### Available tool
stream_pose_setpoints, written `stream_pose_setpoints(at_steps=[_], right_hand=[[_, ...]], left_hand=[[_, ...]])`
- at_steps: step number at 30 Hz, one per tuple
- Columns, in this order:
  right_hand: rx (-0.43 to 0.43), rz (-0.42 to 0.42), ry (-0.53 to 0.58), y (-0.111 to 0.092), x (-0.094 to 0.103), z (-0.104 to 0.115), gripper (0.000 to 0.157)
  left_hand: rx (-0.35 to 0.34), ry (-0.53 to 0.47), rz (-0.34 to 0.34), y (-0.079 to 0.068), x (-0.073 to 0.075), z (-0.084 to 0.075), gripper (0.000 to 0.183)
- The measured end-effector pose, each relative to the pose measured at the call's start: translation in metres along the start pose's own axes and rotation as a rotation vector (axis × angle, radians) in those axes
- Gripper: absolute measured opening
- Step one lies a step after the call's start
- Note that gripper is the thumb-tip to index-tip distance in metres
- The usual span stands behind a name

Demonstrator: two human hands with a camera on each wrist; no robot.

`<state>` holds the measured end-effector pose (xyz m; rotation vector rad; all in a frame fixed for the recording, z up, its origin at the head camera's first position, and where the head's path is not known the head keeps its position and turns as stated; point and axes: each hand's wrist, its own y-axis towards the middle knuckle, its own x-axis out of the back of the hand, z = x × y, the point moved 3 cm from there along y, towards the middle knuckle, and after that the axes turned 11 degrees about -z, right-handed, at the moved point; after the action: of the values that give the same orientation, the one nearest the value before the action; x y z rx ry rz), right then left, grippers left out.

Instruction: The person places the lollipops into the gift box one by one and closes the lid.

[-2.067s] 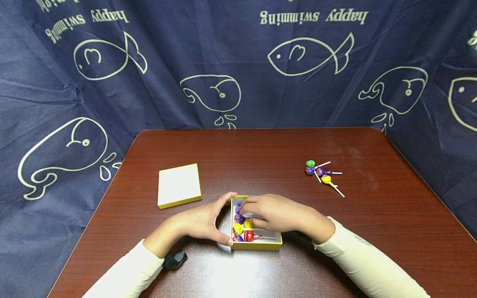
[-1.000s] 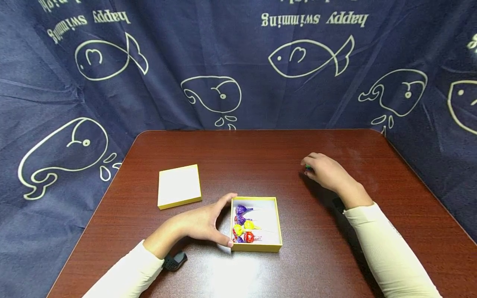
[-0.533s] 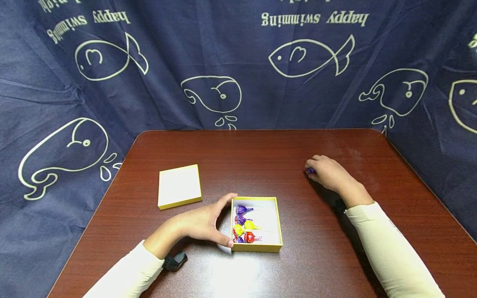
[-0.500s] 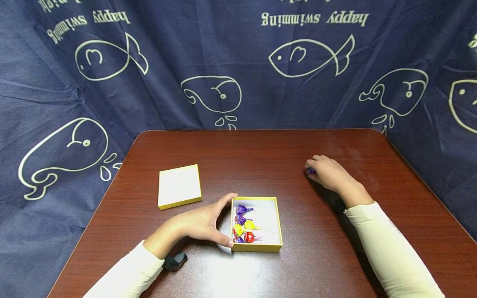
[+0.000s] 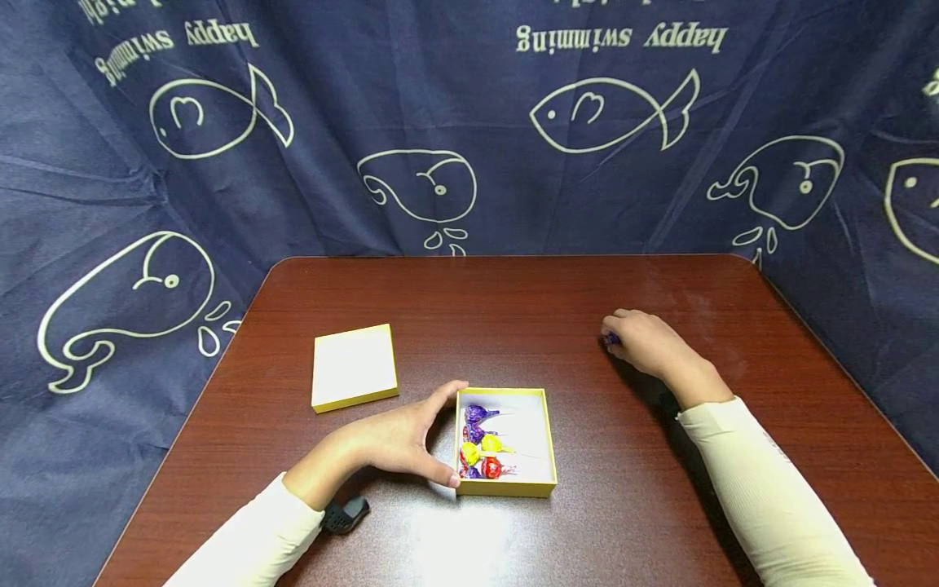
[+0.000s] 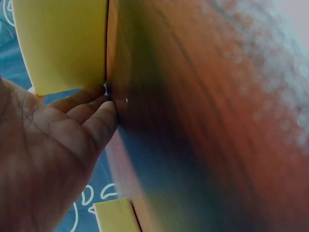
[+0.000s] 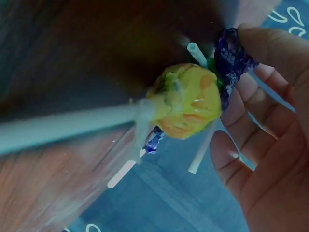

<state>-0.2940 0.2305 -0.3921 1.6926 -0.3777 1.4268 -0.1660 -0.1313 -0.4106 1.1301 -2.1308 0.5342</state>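
Observation:
My left hand point(image 5: 399, 436) grips the left side of a yellow-edged box point(image 5: 506, 488), thumb at the near corner and fingers at the far one. Inside lie several wrapped lollipops, among them a purple one point(image 5: 477, 413), a yellow one point(image 5: 469, 453) and a red one point(image 5: 491, 467), sticks pointing right. At the right of the table, my right hand point(image 5: 649, 342) pinches a purple lollipop point(image 7: 229, 60) between thumb and fingers. Close beside it in the right wrist view are a yellow lollipop point(image 7: 193, 101), another purple wrapper point(image 7: 154, 140) and a bit of green, partly hidden.
A white-topped box lid point(image 5: 354, 367) with yellow sides lies left of the box. Everything rests on a dark red-brown table point(image 5: 499, 318). A blue cloth point(image 5: 484, 98) printed with fish and whales hangs behind its far edge.
My right hand has left the box and moved right and away to the loose lollipops, where it now pinches a purple one. My left hand and the box stay put.

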Motion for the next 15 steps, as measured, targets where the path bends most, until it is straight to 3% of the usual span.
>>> stream_pose_setpoints(at_steps=[9, 15], right_hand=[[0.032, -0.063, 0.123, 0.002, 0.012, 0.011, 0.023], [0.018, -0.059, 0.244, 0.006, 0.023, 0.028, 0.019]], left_hand=[[-0.004, 0.0, -0.004, 0.001, 0.0, -0.001, 0.122], [0.004, -0.011, -0.001, 0.0, 0.0, -0.001, 0.122]])
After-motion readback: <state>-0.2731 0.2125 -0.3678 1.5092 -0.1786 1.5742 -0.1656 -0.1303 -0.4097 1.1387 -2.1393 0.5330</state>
